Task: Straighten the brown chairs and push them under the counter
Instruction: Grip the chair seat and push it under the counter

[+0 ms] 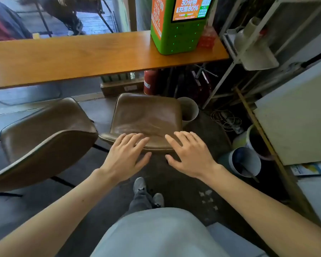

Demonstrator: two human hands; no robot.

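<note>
Head view, starting at the left: the long wooden counter [63, 58] runs along a window, its top bare and glossy on this side. Below it, on the dark floor [35, 210], the left brown chair [44, 134] stands out from the counter and is turned askew, its curved back toward us. Just beside it, the right brown chair [146, 115] faces the counter more squarely, its seat still out on our side of the counter's edge.

Our left hand [126, 154] and right hand [189, 154] lie over the near rim of this right chair's back. Both are released, fingers spread and straight across the rim, thumbs below it, grasping nothing.

Further right, a green charging kiosk [174, 25] sits on the counter's end. Under that end we see a red fire extinguisher [150, 82], and a pale bucket [190, 108] touches the chair's right side. A metal shelf rack [248, 52], a tangle of cables [226, 119], two more pails [245, 162] and a white cabinet [295, 117] crowd the right wall.
</note>
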